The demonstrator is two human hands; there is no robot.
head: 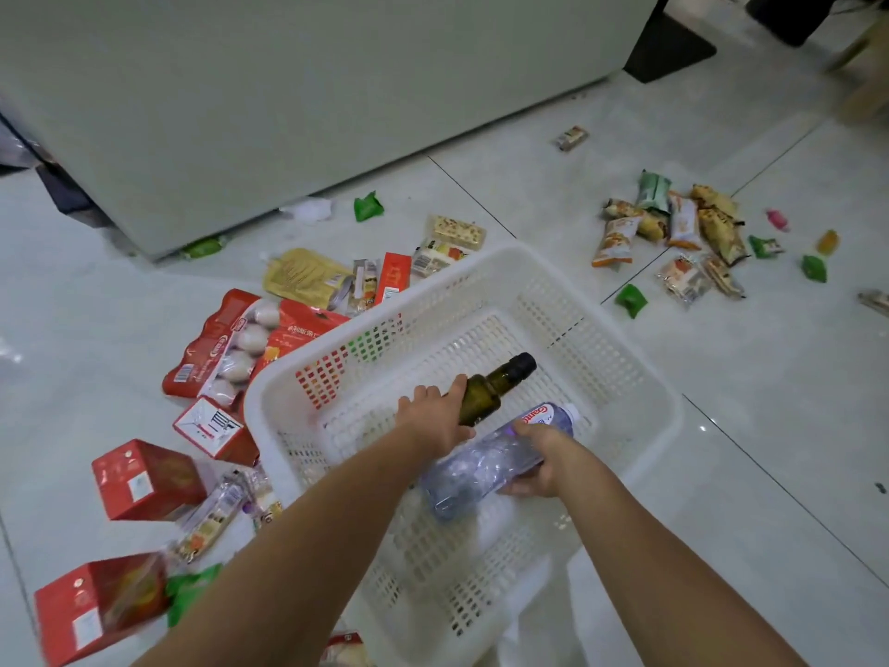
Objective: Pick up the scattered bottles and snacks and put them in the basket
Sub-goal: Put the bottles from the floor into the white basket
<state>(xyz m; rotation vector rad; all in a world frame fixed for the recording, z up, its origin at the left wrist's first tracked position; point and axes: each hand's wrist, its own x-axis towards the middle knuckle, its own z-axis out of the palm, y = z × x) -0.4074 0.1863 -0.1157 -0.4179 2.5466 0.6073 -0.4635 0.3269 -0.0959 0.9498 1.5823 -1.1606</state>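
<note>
Tiled floor, snacks scattered around white basket. Fingers of left hand curl round green bottle; right hand fingers wrap clear bottle. Both bottles inside basket.

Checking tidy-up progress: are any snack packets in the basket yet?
No, only the green bottle in the left hand and clear bottle in the right hand are in the basket.

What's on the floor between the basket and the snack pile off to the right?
One small green packet on bare tile, apart from both the basket and the snack pile. Shows in the head view.
</note>
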